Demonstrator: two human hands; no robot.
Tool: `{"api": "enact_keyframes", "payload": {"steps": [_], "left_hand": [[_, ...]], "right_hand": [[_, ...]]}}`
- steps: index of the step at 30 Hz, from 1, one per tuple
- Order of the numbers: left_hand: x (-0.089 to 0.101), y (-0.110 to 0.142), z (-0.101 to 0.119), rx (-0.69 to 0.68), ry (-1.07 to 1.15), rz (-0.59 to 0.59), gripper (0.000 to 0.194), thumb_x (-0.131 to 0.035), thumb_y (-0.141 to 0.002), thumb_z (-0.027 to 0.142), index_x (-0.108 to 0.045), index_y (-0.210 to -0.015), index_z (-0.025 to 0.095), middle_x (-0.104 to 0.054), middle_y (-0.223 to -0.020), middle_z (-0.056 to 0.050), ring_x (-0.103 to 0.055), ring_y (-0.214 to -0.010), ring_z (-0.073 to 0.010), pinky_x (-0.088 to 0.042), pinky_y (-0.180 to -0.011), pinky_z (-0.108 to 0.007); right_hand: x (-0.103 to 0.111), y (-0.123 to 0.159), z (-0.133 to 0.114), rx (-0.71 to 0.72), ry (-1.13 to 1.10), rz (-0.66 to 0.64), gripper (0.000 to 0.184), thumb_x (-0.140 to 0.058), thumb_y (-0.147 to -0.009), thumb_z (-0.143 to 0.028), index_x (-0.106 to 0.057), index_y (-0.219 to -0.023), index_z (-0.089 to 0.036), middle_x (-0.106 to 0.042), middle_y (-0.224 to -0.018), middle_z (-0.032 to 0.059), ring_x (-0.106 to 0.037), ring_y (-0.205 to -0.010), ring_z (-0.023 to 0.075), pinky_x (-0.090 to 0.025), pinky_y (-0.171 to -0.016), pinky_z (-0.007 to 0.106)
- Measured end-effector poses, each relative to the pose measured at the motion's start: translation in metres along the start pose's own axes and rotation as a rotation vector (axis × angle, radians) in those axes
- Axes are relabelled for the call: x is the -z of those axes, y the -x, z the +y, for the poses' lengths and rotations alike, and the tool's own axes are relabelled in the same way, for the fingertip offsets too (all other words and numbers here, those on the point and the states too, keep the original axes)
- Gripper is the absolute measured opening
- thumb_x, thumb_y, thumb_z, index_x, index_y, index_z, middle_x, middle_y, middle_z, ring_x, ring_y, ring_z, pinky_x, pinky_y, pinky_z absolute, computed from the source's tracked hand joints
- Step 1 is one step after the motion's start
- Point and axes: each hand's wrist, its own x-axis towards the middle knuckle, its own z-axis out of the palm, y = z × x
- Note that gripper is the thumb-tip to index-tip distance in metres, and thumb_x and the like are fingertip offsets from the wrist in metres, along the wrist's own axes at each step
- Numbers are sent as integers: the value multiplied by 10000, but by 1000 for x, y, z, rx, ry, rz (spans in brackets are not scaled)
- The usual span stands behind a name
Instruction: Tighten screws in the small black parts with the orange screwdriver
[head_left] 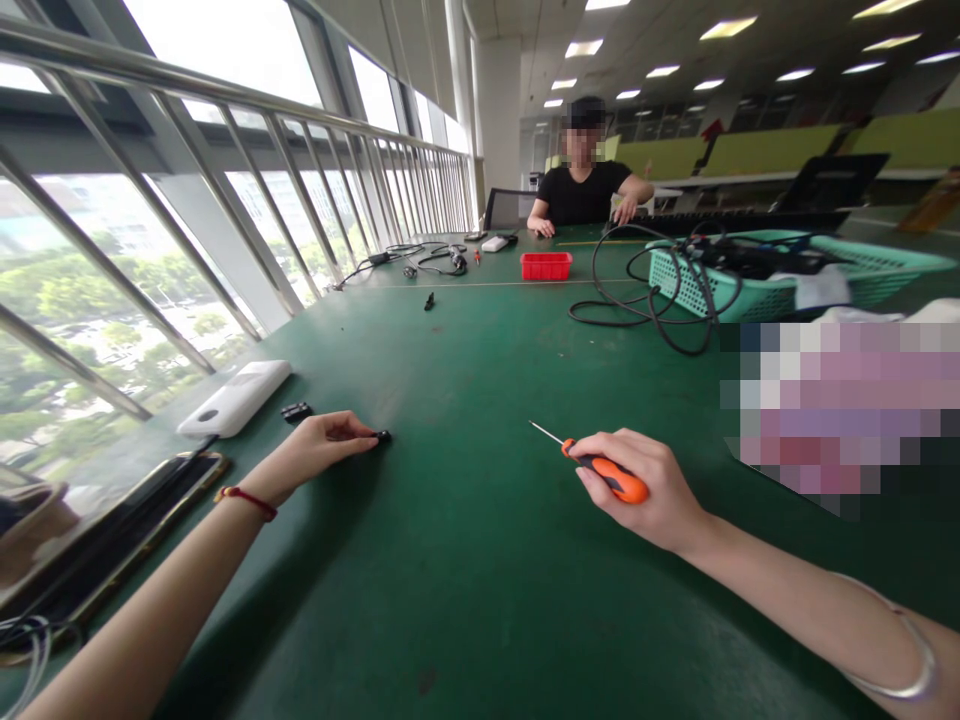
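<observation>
My right hand (641,490) is wrapped round the orange handle of a small screwdriver (596,470), its thin shaft pointing up and left over the green table (465,560). My left hand (322,445) rests on the table with fingertips pinched on a small black part (383,436). Another small black piece (297,411) lies just left of that hand. A red string is round my left wrist, a bangle on my right forearm.
A white power bank (236,397) and a dark phone (112,540) lie at the left by the window railing. A teal basket (787,275) with black cables stands at the right, a red tray (546,265) farther back. A person in black sits at the far end.
</observation>
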Motion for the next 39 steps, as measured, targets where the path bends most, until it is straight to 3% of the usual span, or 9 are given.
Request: {"api": "enact_keyframes", "payload": {"steps": [5, 10, 16, 20, 23, 28, 35, 39], "left_hand": [[-6, -9, 6, -31, 0, -78, 334, -702, -560, 477, -644, -689, 175, -668, -714, -27, -573, -685, -171, -446, -623, -252], [-30, -14, 29, -97, -3, -145, 300, -683, -572, 446, -608, -652, 166, -656, -701, -18, -574, -699, -163, -456, -668, -266], [-92, -19, 68, -321, 4, -271, 182, -645, -659, 345, -622, -716, 173, -695, -826, -19, -607, -840, -179, -461, -808, -314], [-139, -16, 93, -504, -3, -210, 108, -616, -712, 289, -629, -714, 182, -693, -815, -4, -608, -834, -169, -460, -797, -301], [-158, -13, 102, -617, 10, -119, 66, -618, -708, 242, -629, -725, 179, -680, -799, -5, -605, -787, -152, -462, -772, -277], [-162, -12, 98, -642, 4, -63, 66, -598, -713, 212, -634, -753, 175, -665, -797, -12, -597, -745, -144, -472, -715, -258], [-163, -10, 97, -596, -29, 15, 71, -591, -697, 180, -637, -749, 170, -645, -782, -13, -588, -731, -144, -470, -681, -256], [-163, -9, 98, -603, -36, 28, 73, -595, -688, 164, -639, -746, 174, -640, -781, -5, -590, -736, -140, -467, -674, -249]], "right_hand": [[-1, 1, 1, -3, -2, 5, 76, -543, -795, -207, -573, -865, -216, -688, -763, -4, -599, -613, 123, -465, -605, 271], [-1, 0, 0, 14, -6, 52, 85, -539, -790, -199, -579, -863, -219, -681, -758, -6, -595, -615, 121, -463, -609, 269], [3, -1, -2, 52, 31, 98, 120, -532, -806, -179, -578, -912, -215, -615, -702, 2, -525, -590, 120, -435, -589, 269], [5, -1, -2, 38, 69, 107, 160, -535, -807, -168, -573, -955, -216, -569, -725, 15, -527, -637, 138, -436, -605, 281], [4, -1, -1, 24, 80, 162, 226, -531, -796, -132, -552, -1004, -219, -545, -751, 21, -537, -663, 146, -453, -615, 285], [5, 0, -2, 55, 18, 238, 323, -543, -762, -72, -521, -1043, -229, -584, -776, 19, -567, -667, 147, -474, -638, 289], [9, 1, -9, 158, -25, 283, 139, -547, -768, -173, -525, -894, -228, -590, -657, -8, -564, -579, 139, -472, -555, 268], [7, 1, -7, 150, -38, 261, 123, -545, -777, -193, -529, -895, -221, -613, -678, 0, -582, -589, 138, -486, -565, 264]]}}
